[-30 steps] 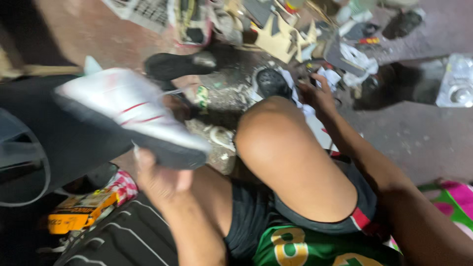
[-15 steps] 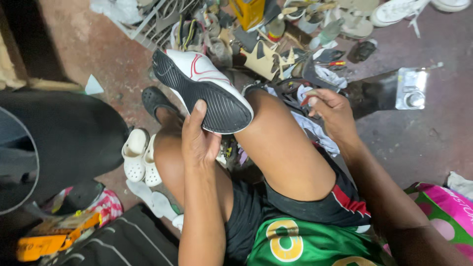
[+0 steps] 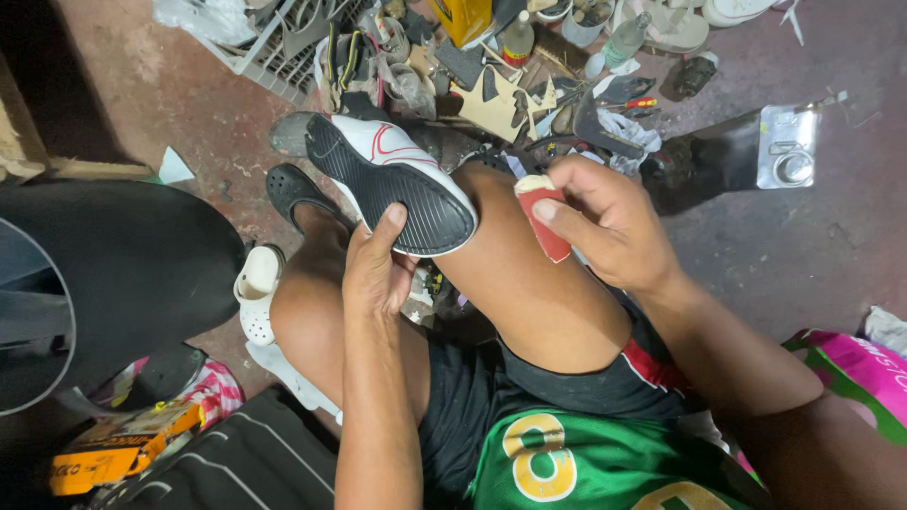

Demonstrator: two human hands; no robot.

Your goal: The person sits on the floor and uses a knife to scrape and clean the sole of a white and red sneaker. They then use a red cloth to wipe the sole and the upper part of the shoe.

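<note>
While left hand (image 3: 378, 269) grips shoe (image 3: 392, 184), right hand (image 3: 605, 227) pinches sandpaper (image 3: 546, 222).

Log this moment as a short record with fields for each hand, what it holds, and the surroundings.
left hand: grips a white shoe with red trim, black sole turned up, heel end resting near the knee
right hand: pinches a small folded red sheet, likely sandpaper, beside the shoe, apart from it
posture: seated, knees raised
floor: scattered tools, bottles, shoe parts, a white clog, a black sandal
</note>
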